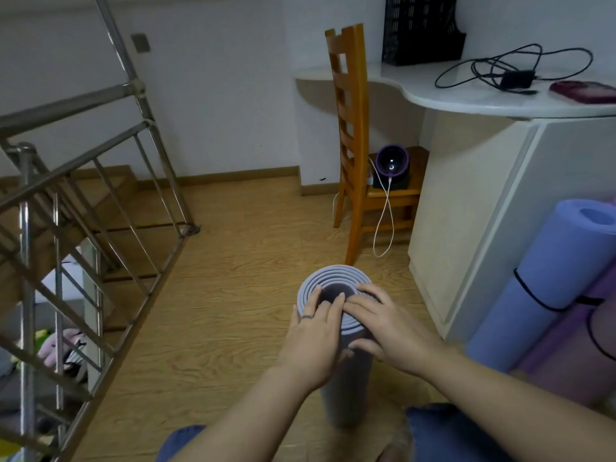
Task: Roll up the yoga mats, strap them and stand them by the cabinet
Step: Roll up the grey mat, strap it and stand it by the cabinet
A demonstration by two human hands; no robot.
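Lavender-grey rolled foam yoga mat [345, 388] is stood upright on the wood-grain floor [233, 295], between the floor's left edge, lined by the steel stair railing [100, 195], and its right edge, taken up by the white cabinet [483, 211]. Its spiralled top end is covered by both hands. The left hand [313, 335] is laid flat on it, fingers [315, 301] stretched and relaxed, a ring worn on one. The right hand [386, 325] is clasped over the near rim, fingers on top and thumb curled against the side. A blue rolled yoga mat [546, 271], bound by a black strap [530, 295], is leaned against the cabinet, with a purple rolled mat [573, 348] just beside it.
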